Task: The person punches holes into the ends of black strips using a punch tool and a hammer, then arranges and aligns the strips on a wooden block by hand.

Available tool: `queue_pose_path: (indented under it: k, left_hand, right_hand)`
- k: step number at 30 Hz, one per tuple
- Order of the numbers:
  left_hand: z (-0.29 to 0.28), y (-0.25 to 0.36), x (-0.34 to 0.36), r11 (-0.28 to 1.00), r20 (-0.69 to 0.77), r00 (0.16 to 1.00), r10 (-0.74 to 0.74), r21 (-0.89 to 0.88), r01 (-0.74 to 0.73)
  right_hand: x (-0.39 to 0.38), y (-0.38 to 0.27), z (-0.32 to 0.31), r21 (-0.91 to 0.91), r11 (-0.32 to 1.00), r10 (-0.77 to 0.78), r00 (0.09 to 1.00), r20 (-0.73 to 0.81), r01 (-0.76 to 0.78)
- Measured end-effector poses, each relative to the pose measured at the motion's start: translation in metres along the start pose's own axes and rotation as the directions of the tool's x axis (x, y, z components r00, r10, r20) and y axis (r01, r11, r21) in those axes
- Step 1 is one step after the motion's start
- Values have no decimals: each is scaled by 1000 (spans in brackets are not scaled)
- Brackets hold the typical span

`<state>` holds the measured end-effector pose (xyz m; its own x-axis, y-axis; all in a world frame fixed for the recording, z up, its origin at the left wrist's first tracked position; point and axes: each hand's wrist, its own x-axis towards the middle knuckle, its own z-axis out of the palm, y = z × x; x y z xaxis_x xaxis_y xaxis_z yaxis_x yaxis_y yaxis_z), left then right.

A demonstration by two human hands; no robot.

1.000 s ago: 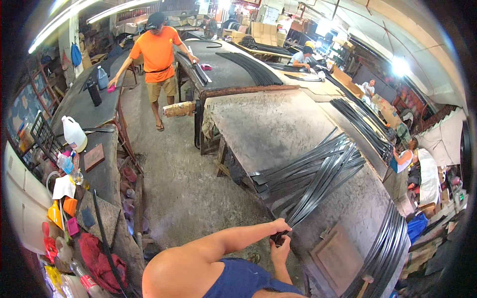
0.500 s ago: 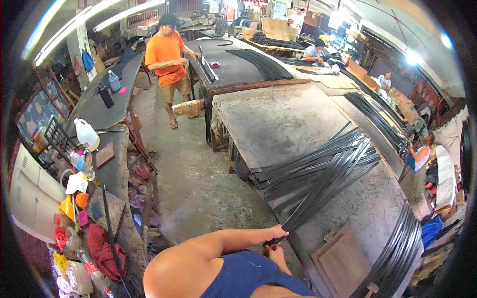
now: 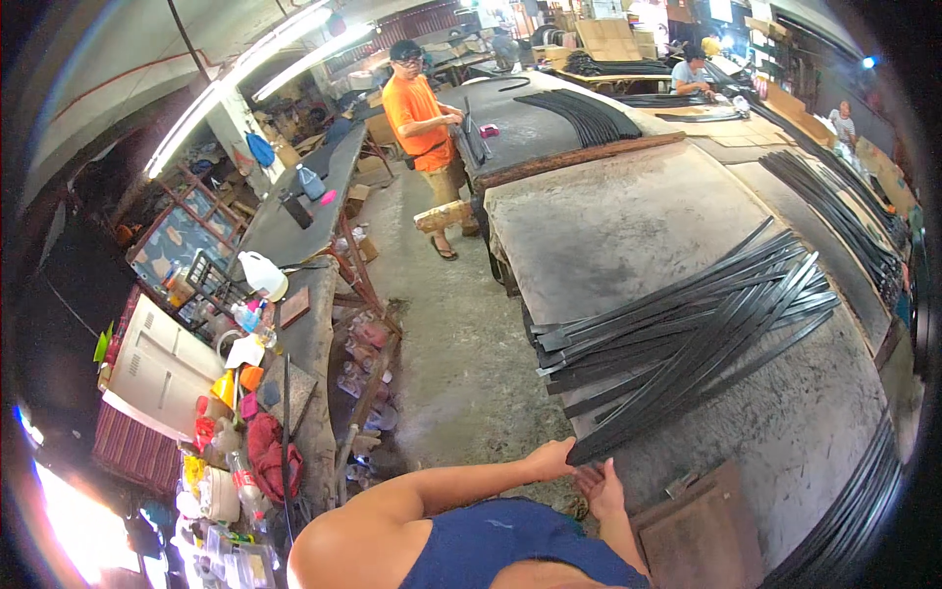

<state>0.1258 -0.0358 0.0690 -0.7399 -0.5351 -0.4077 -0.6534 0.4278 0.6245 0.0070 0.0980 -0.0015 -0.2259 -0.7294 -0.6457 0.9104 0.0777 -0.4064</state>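
A fan of long, flat black strips (image 3: 677,378) lies across the near worktable, overlapping a crosswise pile of more black strips (image 3: 599,339). At the table's left edge my left hand (image 3: 551,459) is closed on the near ends of the fan. My right hand (image 3: 601,488) is just right of it, below the strip ends, with fingers apart and palm turned up. Nothing shows in its grasp, and I cannot tell whether its fingertips touch the strips.
A brown board (image 3: 702,530) lies near the table's close edge, with more black strips (image 3: 849,510) at right. Across the aisle, a bench (image 3: 319,393) holds bottles, a jug (image 3: 263,276) and a red cloth (image 3: 273,456). A person in orange (image 3: 417,113) stands at the far table.
The view has swung left, shifting the scene rightward. The near strip ends now rest closer to the table edge. My right hand has opened away from the ends, while my left still grips them.
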Motion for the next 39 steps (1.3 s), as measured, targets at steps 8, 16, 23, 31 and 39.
queue_pose_path:
  k: [8,16,23,31,39]
  left_hand:
    - [-41,42,-52,994,125,991,48,91,-59]
    - [-87,91,-122,991,223,974,-52,131,23]
    - [-73,-10,-198,980,197,979,-49,200,9]
    - [-6,-184,-321,949,94,973,-211,256,182]
    - [61,-276,-387,904,109,898,-427,31,426]
  right_hand:
    - [72,-77,48,450,815,-485,855,184,365]
    - [95,-186,22,632,695,-625,722,297,343]
    - [76,-264,11,246,588,-806,535,252,770]
    - [-11,-251,53,348,275,-952,304,-30,896]
    - [-99,-281,49,416,476,-879,416,231,775]
